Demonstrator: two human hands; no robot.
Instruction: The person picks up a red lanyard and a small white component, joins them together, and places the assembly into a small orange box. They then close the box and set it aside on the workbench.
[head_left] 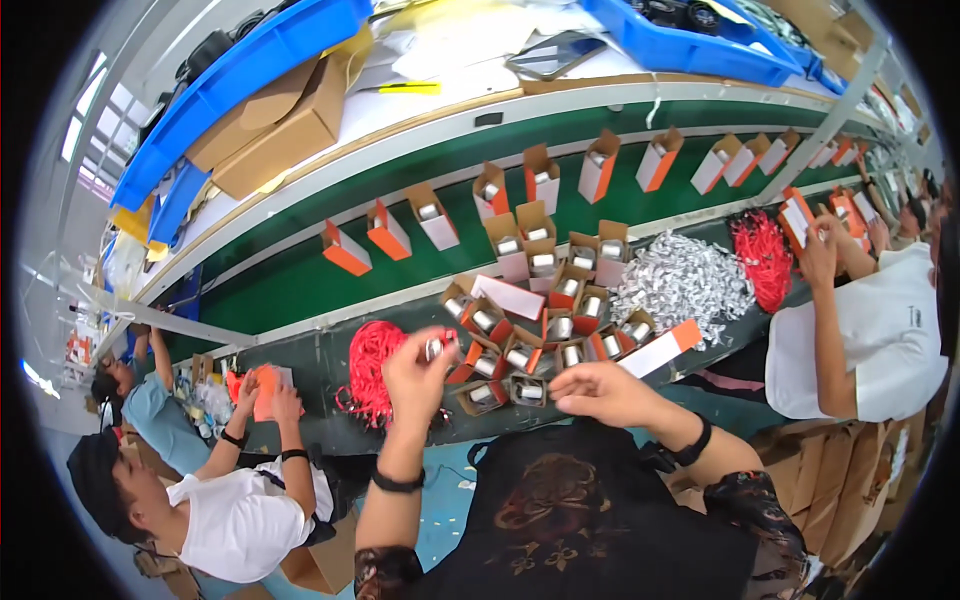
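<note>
My left hand [415, 380] is raised beside a heap of red cords [374, 365], its fingers closed on a small red and silver item [438, 347] whose kind I cannot make out. My right hand [605, 393] hovers by the near edge of a cluster of open cartons, fingers stretched out and apparently holding nothing. Closest to its fingertips is an open carton [527, 390] with a silver-white cylinder inside. Several similar open cartons [520, 352] stand packed together between and beyond my hands, most with a cylinder showing.
A pile of small silver packets [680, 285] lies right of the cartons, with more red cords [762, 262] beyond. Orange-and-white boxes [390, 232] stand along the green conveyor [270, 285]. Co-workers [250, 515] sit on both sides. A shelf [430, 118] with blue trays runs above.
</note>
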